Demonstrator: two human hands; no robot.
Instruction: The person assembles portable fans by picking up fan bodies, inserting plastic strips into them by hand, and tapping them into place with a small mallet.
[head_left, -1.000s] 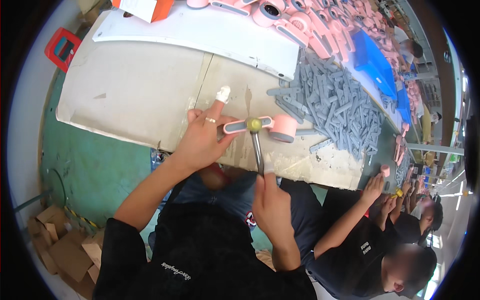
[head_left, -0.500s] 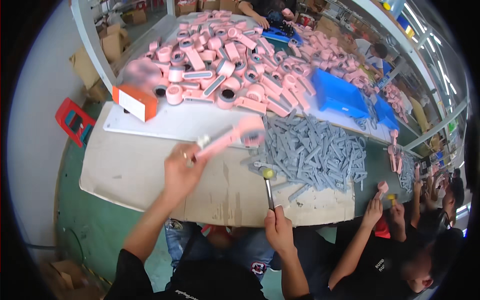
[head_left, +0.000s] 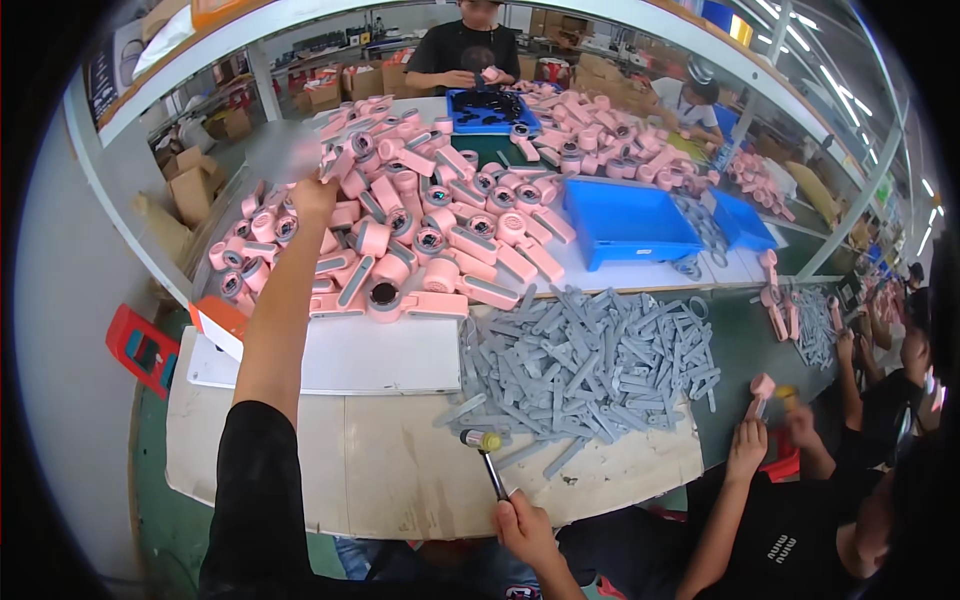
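Note:
My left arm stretches far out over the heap of pink handheld fans [head_left: 400, 205]. At its far left side my left hand [head_left: 315, 198] is closed on a pink handheld fan [head_left: 326, 164], partly blurred. My right hand [head_left: 527, 532], near the table's front edge, is wrapped round the handle of a small mallet [head_left: 493, 472]. The mallet's yellow-and-dark head [head_left: 480, 440] points away from me, just in front of a pile of grey plastic strips [head_left: 590, 370]. These strips are long and flat.
An orange box [head_left: 220, 325] and a white board [head_left: 370, 355] lie left of the strips. Blue bins [head_left: 630, 225] stand behind them. A blue tray with black parts [head_left: 490, 112] sits farther back, near a person in black. At right a co-worker's hands [head_left: 745, 450] hold a pink fan and a mallet.
My left hand has carried the pink fan from over the table's middle to the far left of the heap. The mallet stays in my right hand. The view has tilted up.

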